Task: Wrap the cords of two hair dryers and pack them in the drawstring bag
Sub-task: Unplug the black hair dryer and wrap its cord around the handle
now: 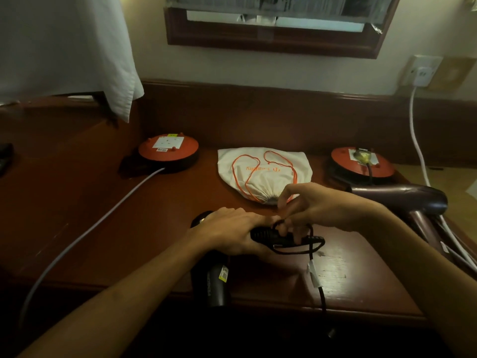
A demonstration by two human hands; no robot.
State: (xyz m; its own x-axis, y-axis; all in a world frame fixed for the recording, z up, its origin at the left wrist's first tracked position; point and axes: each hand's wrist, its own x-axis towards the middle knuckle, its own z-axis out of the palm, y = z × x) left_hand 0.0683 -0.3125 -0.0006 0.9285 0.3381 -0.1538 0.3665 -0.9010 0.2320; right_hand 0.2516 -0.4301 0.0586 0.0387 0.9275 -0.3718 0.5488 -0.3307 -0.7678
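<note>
A black hair dryer (214,280) lies on the wooden desk (160,228) near the front edge. My left hand (229,231) holds its body down, fingers curled over it. My right hand (309,208) pinches the black cord (313,251) where it loops round the dryer's folded handle. The rest of the cord, with a white tag, runs off the front edge. A second, dark maroon hair dryer (410,200) lies at the right edge. The white drawstring bag (263,166) with orange strings lies flat behind my hands.
Two round red and black cord reels stand at the back, one on the left (169,152) and one on the right (362,164). A grey cable (85,231) crosses the desk's left side. A white cable (416,140) hangs from a wall socket (422,72).
</note>
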